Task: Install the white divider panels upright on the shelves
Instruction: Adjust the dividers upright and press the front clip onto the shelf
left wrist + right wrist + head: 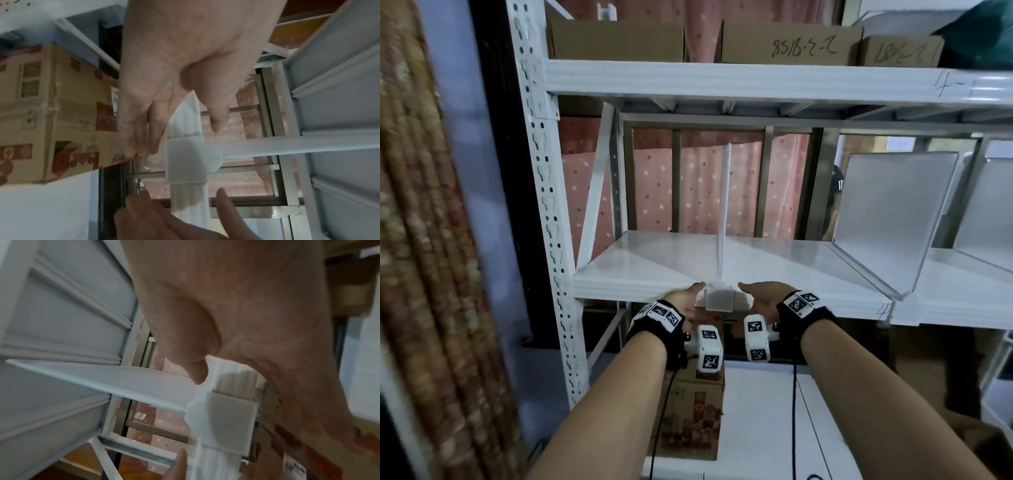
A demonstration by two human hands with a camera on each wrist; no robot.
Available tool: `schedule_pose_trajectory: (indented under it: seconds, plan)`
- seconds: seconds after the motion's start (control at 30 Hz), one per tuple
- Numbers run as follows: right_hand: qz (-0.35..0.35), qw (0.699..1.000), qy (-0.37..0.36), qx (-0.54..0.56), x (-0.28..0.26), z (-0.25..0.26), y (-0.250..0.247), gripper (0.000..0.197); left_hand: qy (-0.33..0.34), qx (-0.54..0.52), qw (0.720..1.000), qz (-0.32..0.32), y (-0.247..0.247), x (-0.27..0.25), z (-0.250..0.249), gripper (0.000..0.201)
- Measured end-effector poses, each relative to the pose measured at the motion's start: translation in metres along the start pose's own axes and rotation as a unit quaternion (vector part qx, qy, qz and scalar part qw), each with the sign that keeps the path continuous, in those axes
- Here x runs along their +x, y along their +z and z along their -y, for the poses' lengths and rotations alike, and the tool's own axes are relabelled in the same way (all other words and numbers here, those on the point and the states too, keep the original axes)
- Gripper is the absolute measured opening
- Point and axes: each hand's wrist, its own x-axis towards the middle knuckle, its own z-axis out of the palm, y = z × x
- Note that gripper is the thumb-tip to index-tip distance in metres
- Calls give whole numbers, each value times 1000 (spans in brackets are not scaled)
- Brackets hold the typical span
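Head view first, from my left: my left hand sits at the front lip of the shelf, fingers straight and relaxed, gripping nothing, just beside the clip that hooks over that lip. From my left wrist I see those fingers reaching under the edge while the thumb floats clear of the clip. The divider panel stands upright on the shelf, edge-on to me, its foot seated in the clip. My right hand mirrors the left on the other side, fingers likewise loose and extended, thumb near the clip's upper corner but, as far as I can tell, not pressing it.

My worry is that the panel is thin and tall, held only at its front foot as far as I can see; whether its back end is caught I cannot tell. If the clip is not fully pushed home on the lip, a nudge from either hand could tip the panel sideways or pop the clip off.

The panel looks like thin, smooth, rigid white sheet. The clip is a squarish block of frosted, translucent plastic with a matte face. The shelf lip is ribbed white metal, its top glossy. Further right, a second divider, with rounded corners, is already seated in its own clip.
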Motion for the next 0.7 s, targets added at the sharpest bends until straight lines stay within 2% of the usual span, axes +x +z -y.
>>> schedule_pose_trajectory:
  seconds: [0.03, 0.1, 0.17, 0.23, 0.33, 0.4, 0.43, 0.5, 0.6, 0.7]
  plan:
    - [15, 999, 5, 39, -12, -1, 7, 55, 2, -4, 1000, -1, 2, -13, -4, 72]
    - [24, 997, 5, 76, -4, -6, 10, 63, -12, -32, 999, 27, 7, -40, -9, 65]
    - [22, 993, 19, 111, -7, -6, 15, 60, 10, -60, 998, 24, 12, -55, -14, 43]
    - [-3, 990, 19, 141, -23, -6, 23, 53, 12, -98, 995, 23, 19, -54, -16, 36]
    - [9, 980, 12, 197, -24, -5, 33, 36, -13, -126, 991, 33, 21, -52, -16, 37]
    - [13, 977, 19, 213, -19, -4, 38, 40, -22, -145, 988, 42, 19, -45, -15, 39]
    - [23, 974, 16, 224, -18, -3, 39, 41, -22, -159, 986, 41, 18, -45, -15, 46]
    - [21, 973, 9, 229, -14, -2, 40, 30, -26, -167, 985, 45, 18, -41, -16, 59]
    - [32, 974, -3, 224, -7, -5, 39, 26, -21, -158, 987, 22, 16, -38, -19, 44]
    - [30, 974, -21, 224, -3, -11, 43, 23, -16, -140, 990, 14, 19, -35, -18, 47]
